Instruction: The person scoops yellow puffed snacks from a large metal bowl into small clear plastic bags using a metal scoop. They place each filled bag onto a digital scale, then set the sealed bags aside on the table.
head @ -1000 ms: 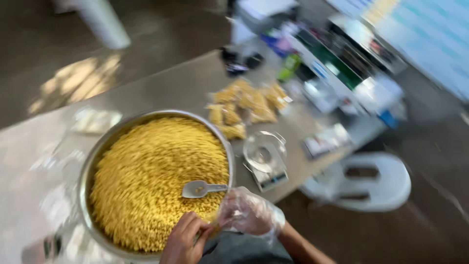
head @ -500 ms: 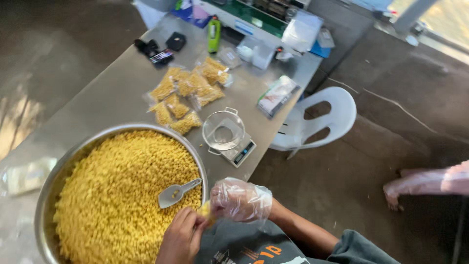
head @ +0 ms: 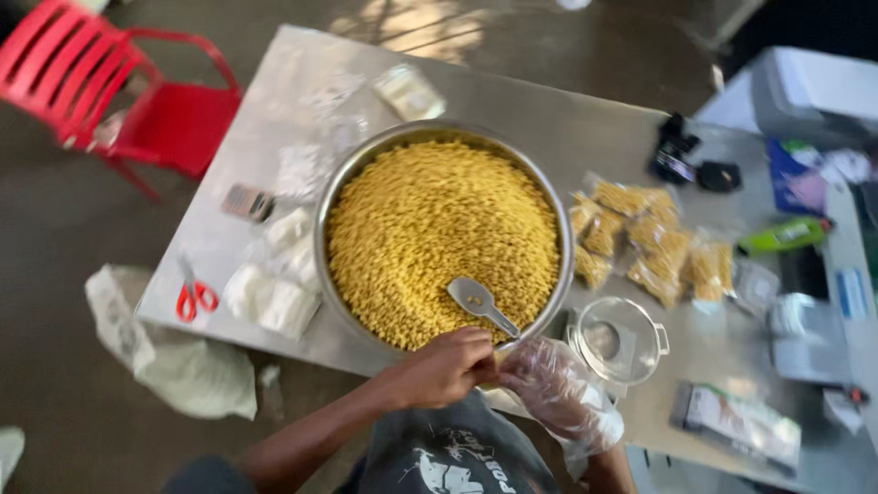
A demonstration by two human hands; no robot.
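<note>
We are looking at a clear plastic bag (head: 558, 389) bunched over the right hand (head: 562, 398), just off the near rim of the big steel bowl (head: 340, 197); the bag is covering the hand so we cannot tell whether those fingers are curled or spread; the left hand (head: 444, 368) is meeting it at the rim, bare fingers pinched together on the bag's edge, as far as the blur is letting us judge. A metal spoon (head: 477, 300) is lying on the yellow grain (head: 439, 229) filling the bowl, handle pointing toward the hands, touching neither. Just right of the bowl a small clear tub (head: 617, 338) is sitting on a scale; beyond it filled grain packets (head: 654, 242) are lying in a loose cluster. Left of the bowl, empty bags (head: 274, 297) are stacked near red scissors (head: 194, 297); a red chair (head: 119, 91) is standing past the table (head: 567, 137) corner. Our judgement: the bag mouth is being worked open; doing it well is meaning keeping the pinch on one layer only, holding the mouth over the bowl so any spill is falling back in, and keeping the film clear of the spoon handle.
</note>
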